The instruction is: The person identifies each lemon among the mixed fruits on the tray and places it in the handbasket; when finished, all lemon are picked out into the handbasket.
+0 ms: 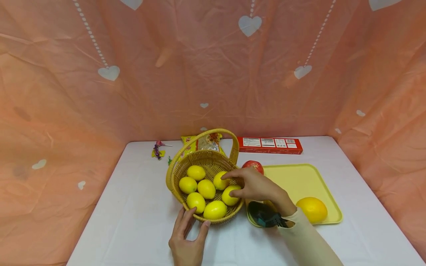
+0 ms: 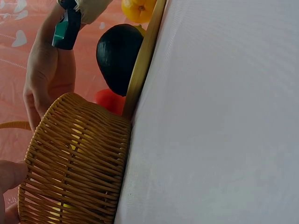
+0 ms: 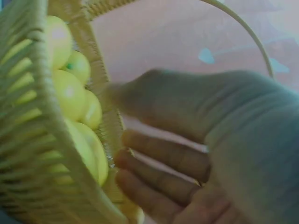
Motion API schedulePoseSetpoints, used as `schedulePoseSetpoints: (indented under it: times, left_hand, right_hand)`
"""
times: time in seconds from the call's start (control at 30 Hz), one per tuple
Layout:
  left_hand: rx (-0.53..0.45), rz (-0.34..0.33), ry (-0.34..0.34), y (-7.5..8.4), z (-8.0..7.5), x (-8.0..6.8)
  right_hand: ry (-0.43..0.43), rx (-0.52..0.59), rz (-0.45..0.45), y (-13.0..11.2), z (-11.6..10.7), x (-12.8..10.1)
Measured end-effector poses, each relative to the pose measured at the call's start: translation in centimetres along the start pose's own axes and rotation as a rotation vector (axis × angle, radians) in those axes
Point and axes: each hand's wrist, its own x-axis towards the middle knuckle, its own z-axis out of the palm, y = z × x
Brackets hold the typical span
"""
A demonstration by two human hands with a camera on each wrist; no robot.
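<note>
A wicker basket [image 1: 209, 157] with a tall hoop handle holds several lemons [image 1: 206, 189] and stands on the table. At its near rim, my left hand [image 1: 188, 240] grips the edge, with the thumb outside and a fingertip over the rim. In the left wrist view, the thumb [image 2: 13, 175] lies against the woven rim. My right hand [image 1: 256, 184] is over the basket's right side, thumb and fingers spread above the two rightmost lemons. Nothing shows between these fingers [image 3: 159, 154] in the right wrist view; whether they touch a lemon I cannot tell.
Right of the basket lies a yellow tray [image 1: 293, 173] with a large yellow-orange fruit [image 1: 312, 210] and a dark avocado [image 2: 119, 58]. A red fruit [image 1: 253, 166] sits near its far left corner. Behind are a red box [image 1: 270, 145], a yellow snack packet [image 1: 209, 142] and wrapped candies [image 1: 158, 151].
</note>
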Motion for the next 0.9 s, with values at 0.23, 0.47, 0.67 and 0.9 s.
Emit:
schedulePoseSetpoints:
  times: [0.23,0.47,0.67,0.9]
  left_hand:
    - [-0.008,-0.010,-0.003,0.0,0.0,0.0]
    - [-0.005,-0.005,-0.004,0.1,0.0,0.1]
    - [0.003,0.019,0.006,0.0,0.1,0.0]
    - [0.003,0.030,0.010,0.0,0.1,0.0]
  right_hand:
    - [0.094,0.349,-0.074,2.3,-1.9,-2.1]
    - [0.200,0.486,-0.006,4.6,-3.1,-6.2]
    - [0.256,0.512,0.083,5.3,-3.0,-10.1]
    - [0.260,0.473,0.147,5.5,-3.0,-13.4]
